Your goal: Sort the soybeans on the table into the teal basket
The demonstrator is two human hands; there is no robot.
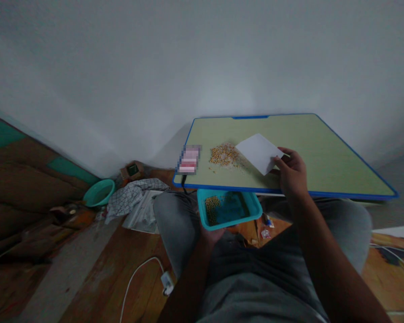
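Pinched by one corner in my right hand (292, 174) is a white card or stiff sheet of paper (260, 152), tilted over the table top. Its left edge is beside a pile of small golden beads and pale flakes (225, 154); I cannot tell whether it touches them. My left hand (212, 234) grips a turquoise plastic tray (258, 210) from below, just under the table's front edge. More golden beads (212, 206) lie in the left part of the tray. Most fingers of the left hand are hidden beneath it.
The pale green table (323, 157) has a blue rim and stands against a wall. A blurred-out phone-like object (189, 159) lies at its left edge, with a dark cable. On the floor are a green basin (100, 193), a checked cloth (134, 197) and a power strip (167, 282).
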